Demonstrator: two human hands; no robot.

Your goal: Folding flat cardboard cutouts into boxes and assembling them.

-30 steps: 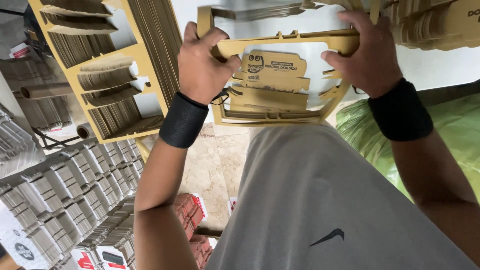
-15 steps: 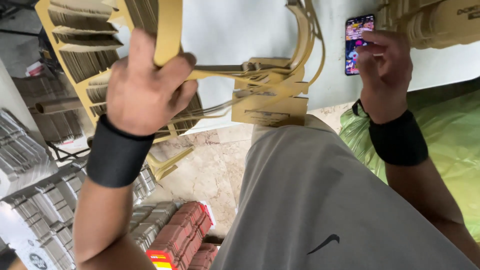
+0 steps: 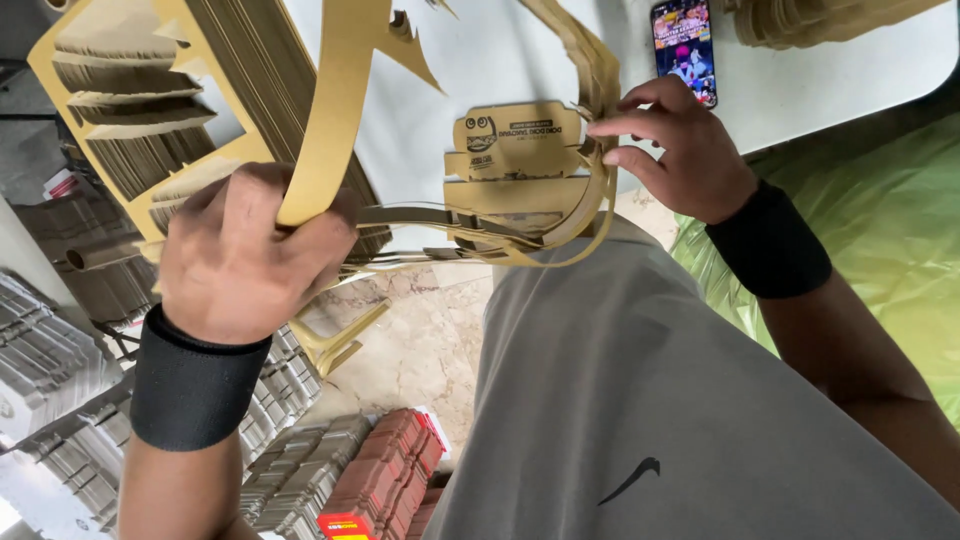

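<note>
Fingers of the left hand [image 3: 240, 255] clamp thin tan cardboard strips [image 3: 330, 130], while the right hand [image 3: 675, 150] pinches their far loops beside the printed die-cut blank [image 3: 515, 165] over the white desk [image 3: 500, 50]. Flimsy, springy scrap probably tears or snags on the blank's tabs if tugged unevenly.

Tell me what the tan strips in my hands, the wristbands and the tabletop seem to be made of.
Tan strips: thin cardboard, matte; they bend in loops and show cut edges. Printed piece: the same board, by its colour. Wristbands: black stretch fabric, probably knit, soft and dull. Tabletop: smooth white, slightly glossy, possibly plastic or laminate; the look leaves it open.
</note>
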